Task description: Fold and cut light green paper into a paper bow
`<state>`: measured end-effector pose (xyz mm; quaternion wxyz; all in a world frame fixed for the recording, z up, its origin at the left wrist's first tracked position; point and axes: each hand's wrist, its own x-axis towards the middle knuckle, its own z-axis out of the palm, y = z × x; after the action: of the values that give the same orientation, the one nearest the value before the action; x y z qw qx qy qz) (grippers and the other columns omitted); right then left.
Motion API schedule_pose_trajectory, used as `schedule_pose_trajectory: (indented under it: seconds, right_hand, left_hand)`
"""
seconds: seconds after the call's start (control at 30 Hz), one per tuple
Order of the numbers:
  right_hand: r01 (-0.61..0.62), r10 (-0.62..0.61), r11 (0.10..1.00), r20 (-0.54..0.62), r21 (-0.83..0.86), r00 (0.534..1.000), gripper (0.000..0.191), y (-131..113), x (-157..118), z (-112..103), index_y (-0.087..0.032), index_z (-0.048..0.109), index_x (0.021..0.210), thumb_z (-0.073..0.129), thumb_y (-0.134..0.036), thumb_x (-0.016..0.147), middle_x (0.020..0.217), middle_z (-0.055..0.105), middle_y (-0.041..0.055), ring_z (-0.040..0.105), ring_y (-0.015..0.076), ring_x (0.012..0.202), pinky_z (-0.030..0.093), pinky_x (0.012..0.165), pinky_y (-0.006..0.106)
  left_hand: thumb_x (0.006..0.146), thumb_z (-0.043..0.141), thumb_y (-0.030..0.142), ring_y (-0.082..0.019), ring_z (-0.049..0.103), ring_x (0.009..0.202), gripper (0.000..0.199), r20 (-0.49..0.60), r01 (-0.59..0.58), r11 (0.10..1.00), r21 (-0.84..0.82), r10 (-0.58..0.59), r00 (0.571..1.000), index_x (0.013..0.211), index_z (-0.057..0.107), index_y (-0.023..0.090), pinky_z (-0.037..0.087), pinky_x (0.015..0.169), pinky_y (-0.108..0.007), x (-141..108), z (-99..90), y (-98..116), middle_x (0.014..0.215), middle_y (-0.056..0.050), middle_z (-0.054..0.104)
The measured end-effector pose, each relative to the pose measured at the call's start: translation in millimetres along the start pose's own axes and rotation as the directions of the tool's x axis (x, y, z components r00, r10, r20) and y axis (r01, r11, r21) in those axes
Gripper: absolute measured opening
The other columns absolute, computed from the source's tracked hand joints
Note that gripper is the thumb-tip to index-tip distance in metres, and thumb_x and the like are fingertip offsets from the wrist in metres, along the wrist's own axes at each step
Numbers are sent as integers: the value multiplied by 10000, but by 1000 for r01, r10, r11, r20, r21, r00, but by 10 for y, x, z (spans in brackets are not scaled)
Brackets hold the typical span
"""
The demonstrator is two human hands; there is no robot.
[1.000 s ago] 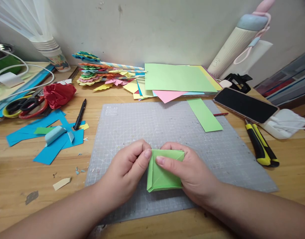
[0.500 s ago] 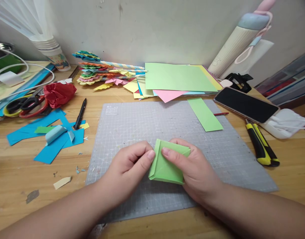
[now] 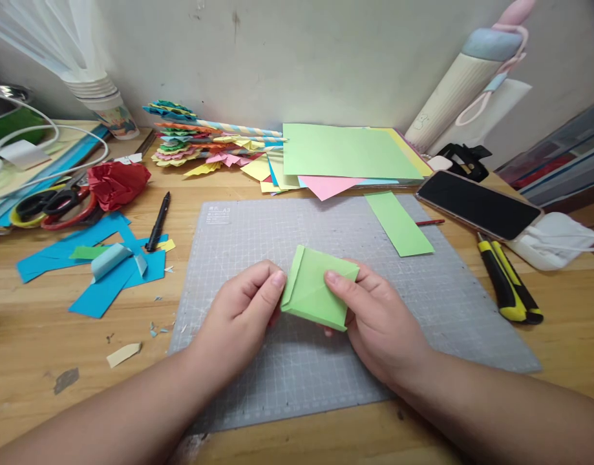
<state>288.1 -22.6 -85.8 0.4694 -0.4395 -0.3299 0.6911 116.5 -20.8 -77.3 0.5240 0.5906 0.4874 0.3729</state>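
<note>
A square of folded green paper (image 3: 313, 290) is held above the grey cutting mat (image 3: 238, 374), with a narrow fold standing along its left edge. My right hand (image 3: 381, 316) grips its right side, thumb flat on top and fingers underneath, partly hidden. At the left edge, my left hand (image 3: 245, 297) is closed, thumb against curled fingers, pinching by the fold; the exact contact is hidden. A loose green paper strip (image 3: 398, 223) lies on the mat's far right part.
Blue paper scraps (image 3: 100, 284), a black pen (image 3: 158, 223), scissors (image 3: 59, 200) and crumpled red paper (image 3: 119, 186) lie left. Behind are paper flowers (image 3: 180, 139) and green sheets (image 3: 350, 152). A phone (image 3: 478, 203) and a yellow-black cutting tool (image 3: 510, 281) lie right.
Both hands have moved slightly up and away with the folded green paper, which has turned a little. My right thumb has shifted right on it.
</note>
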Motion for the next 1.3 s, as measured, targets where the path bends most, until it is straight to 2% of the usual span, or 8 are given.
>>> schedule_pose_trajectory:
  seconds: [0.1,0.27,0.5,0.63,0.87,1.07,1.2,1.3]
  right_hand:
    - [65,-65,998,-48,1,997,220,2,20,-4,-206,589,827,666,-413,832,666,586,-29,545,114,551,470,453,239]
    - [68,-68,997,6,41,998,215,1,11,2,-204,580,826,656,-405,835,675,583,-22,532,115,541,460,475,257]
    - [111,-112,993,14,40,994,288,-49,85,-33,-199,536,713,550,-429,886,587,540,-27,509,109,494,404,442,238]
    - [126,-123,990,33,-71,992,281,-61,123,-65,-197,535,679,568,-391,880,505,567,-26,521,110,439,372,413,228]
    - [172,-170,981,30,-89,985,272,-59,98,-51,-195,541,700,579,-388,889,489,566,-49,520,80,422,346,409,200]
    - [90,-100,995,255,51,962,304,-128,30,-33,-201,549,745,526,-481,863,569,581,-25,572,115,461,371,407,222]
    - [-88,37,992,446,94,894,361,-171,-1,-10,-202,572,855,500,-554,824,646,620,8,599,144,504,404,412,237]
    - [-150,76,983,508,106,858,382,-177,-12,-4,-209,564,866,551,-581,779,667,616,5,609,147,543,403,412,221]
  left_hand:
    - [939,421,400,-88,383,504,358,50,-8,1000,19,7,999,646,456,198,306,492,-237,1,-1,-2,574,50,446]
    - [926,443,342,-91,357,516,333,36,-40,995,90,37,999,627,464,195,290,503,-245,23,4,19,568,53,424]
    - [909,489,390,-87,272,494,352,8,3,998,-67,-2,1000,622,433,194,226,476,-243,71,-76,-57,539,70,344]
    - [934,451,421,-91,290,480,396,-21,1,996,-93,-3,1000,611,404,197,224,464,-245,102,-116,-75,523,64,355]
    - [923,498,446,-97,332,528,338,-66,-45,985,-166,34,997,700,487,191,238,479,-227,89,-116,-68,585,48,396]
    - [867,574,440,-70,259,462,361,53,68,935,-347,-53,997,663,408,192,192,448,-201,129,-141,0,557,71,323]
    - [819,620,477,-55,221,432,393,145,164,892,-420,-112,983,665,396,193,178,423,-178,155,-158,45,540,84,280]
    - [803,641,483,-52,215,425,397,170,193,876,-442,-130,977,665,411,190,183,413,-166,157,-162,45,519,87,269]
